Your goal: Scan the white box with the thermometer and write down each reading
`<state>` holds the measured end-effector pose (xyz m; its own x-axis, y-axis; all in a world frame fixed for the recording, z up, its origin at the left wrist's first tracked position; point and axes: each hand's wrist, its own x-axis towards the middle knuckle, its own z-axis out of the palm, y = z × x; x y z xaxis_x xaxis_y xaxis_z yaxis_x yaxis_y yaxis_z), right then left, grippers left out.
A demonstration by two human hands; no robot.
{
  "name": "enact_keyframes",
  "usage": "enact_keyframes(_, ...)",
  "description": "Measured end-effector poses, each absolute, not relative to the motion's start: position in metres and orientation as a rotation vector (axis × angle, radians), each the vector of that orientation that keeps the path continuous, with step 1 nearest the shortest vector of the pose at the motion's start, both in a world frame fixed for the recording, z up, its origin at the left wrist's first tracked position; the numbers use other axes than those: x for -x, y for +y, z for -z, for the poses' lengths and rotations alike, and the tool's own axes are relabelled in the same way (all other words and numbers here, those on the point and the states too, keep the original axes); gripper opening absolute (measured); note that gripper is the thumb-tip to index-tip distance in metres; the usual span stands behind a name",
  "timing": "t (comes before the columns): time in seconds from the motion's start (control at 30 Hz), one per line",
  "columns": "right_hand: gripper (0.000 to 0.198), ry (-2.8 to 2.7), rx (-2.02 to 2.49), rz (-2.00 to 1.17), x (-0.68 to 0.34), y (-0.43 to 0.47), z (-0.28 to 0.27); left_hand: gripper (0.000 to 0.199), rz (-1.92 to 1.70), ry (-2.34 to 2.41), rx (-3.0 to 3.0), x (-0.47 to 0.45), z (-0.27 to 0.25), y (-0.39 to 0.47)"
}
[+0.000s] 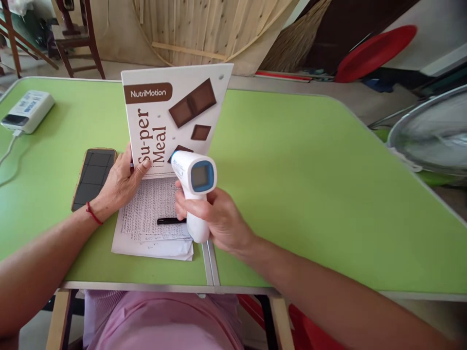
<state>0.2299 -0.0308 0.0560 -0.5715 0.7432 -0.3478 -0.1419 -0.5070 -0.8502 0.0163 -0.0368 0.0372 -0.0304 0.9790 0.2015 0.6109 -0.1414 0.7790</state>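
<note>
And there's your left hand (122, 181) on the box (153, 97), gripping its lower left corner, thumb pressed flat across the front, the other fingers mostly hidden behind! The box is up on its edge, leaning, its printed front facing you: "NutriMotion" on the brown label, "Su-per Meal" running up the side, chocolate pieces across the white. Its foot is over the top of the papers (146, 206); whether it rests on them, you can't tell from here.

Over to your right hand (221, 218), wrapped around the handle of the white thermometer (196, 187), thumb across the grip, fingertips round its far side! The blue-rimmed screen (202, 176) looks back at you, grey, no figure readable. The nose points at the box's lower part, overlapping it in view; touching or just short, that's impossible to call.

Below, the black pen (170, 220) lies across the handwritten sheets, one end hidden behind the handle. Just beside your left wrist, with its red bracelet (94, 214), the phone (95, 171) lies dark-faced on the green table (310, 184). Far left, well apart, sits the white power bank (31, 111), cable (10, 147) plugged in. And off the right edge, the fan (434, 131)!
</note>
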Motion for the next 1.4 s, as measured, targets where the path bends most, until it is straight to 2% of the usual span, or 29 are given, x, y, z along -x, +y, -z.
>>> enact_keyframes(0.17, 0.024, -1.025, 1.020, -2.038, -0.225, -0.040, -0.034, 0.035, -1.048, 1.662, -1.770, -0.017, -0.035, -0.037)
enact_keyframes(0.6, 0.026, -1.025, 0.996, -1.993, -0.218, -0.037, -0.036, 0.040, -1.031, 1.669, -1.766, -0.017, -0.036, -0.037)
enact_keyframes(1.4, 0.027, -0.937, 0.931, -2.122, -0.217, -0.040, -0.039, 0.032, -1.009, 1.655, -1.815, -0.015, -0.039, -0.038)
